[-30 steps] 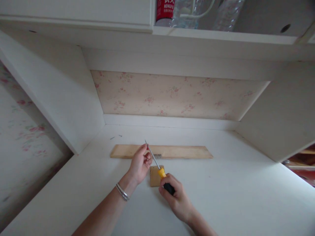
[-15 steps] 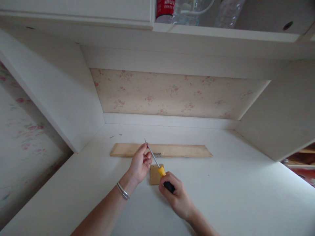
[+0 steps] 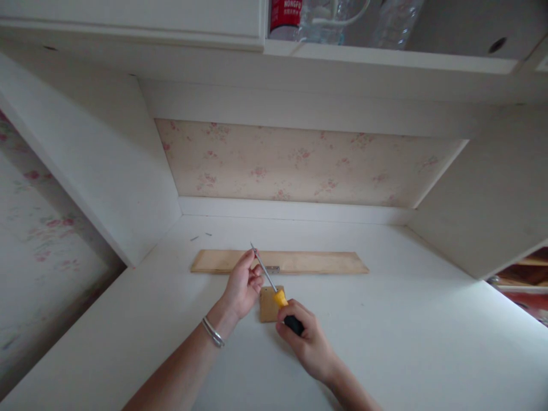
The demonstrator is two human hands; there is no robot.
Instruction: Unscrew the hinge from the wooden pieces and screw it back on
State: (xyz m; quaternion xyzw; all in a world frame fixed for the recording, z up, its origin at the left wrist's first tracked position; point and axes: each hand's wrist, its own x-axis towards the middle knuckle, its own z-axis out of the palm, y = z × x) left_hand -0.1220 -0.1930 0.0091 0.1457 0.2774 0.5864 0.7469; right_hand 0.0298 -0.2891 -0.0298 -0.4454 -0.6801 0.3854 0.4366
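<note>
A screwdriver (image 3: 268, 275) with a yellow and black handle is gripped in my right hand (image 3: 309, 341), its metal shaft slanting up to the left. At the far end of that shaft, the thumb and fingertips of my left hand (image 3: 245, 283) are pinched together around the tip. A thin point shows just beyond them; whether it is a separate screw I cannot make out. Behind my hands lies a long wooden board (image 3: 317, 262) with a small metal hinge (image 3: 272, 269) at its front edge. A small wooden block (image 3: 268, 308) sits partly behind the screwdriver and right hand.
Two small metal pieces lie on the white desktop (image 3: 377, 342) at the back left, one a thin screw-like piece (image 3: 208, 234). White side panels (image 3: 94, 148) flank the desk. Overhead, a shelf (image 3: 385, 59) holds plastic bottles (image 3: 396, 23).
Both hands and the screwdriver hold nearly the same pose. The whole view has shifted very slightly.
</note>
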